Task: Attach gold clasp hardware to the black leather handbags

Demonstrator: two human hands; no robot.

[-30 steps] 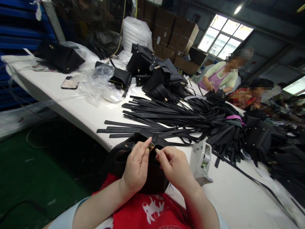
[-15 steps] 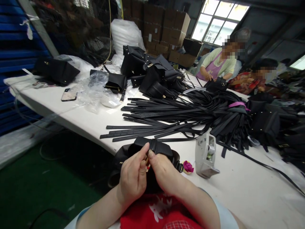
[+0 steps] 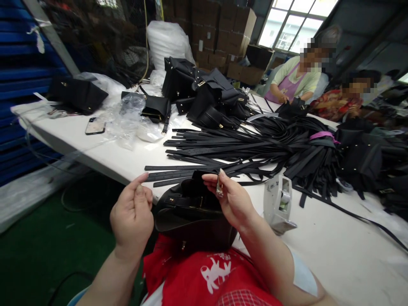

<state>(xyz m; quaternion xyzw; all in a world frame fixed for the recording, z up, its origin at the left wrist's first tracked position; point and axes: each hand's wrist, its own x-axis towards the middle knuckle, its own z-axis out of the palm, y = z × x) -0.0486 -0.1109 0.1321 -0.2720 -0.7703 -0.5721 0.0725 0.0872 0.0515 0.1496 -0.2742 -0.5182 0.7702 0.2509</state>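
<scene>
A person handles a small metal piece (image 3: 219, 188) above a black bag (image 3: 194, 229), lower centre.
Working the metal piece appears the step; the next move seems to call for steady fingertips. The right hand (image 3: 235, 199), loosely bent, grasps it; the left hand (image 3: 132, 216), lower left, is mostly curled, contents unclear.

A phone (image 3: 95, 126) lies on the white table (image 3: 338, 250) beside crumpled clear plastic (image 3: 123, 127). Farther right, a pale tape dispenser (image 3: 270, 202) stands on the same tabletop. Beyond, brown cardboard boxes (image 3: 219, 25) are stacked near a white plastic-wrapped pile (image 3: 168, 40) and a paned window (image 3: 296, 25). Across the table, one co-worker (image 3: 307, 83) wears a purple apron (image 3: 288, 90); another (image 3: 331, 103) wears patterned red. The floor (image 3: 86, 233) is green.
</scene>
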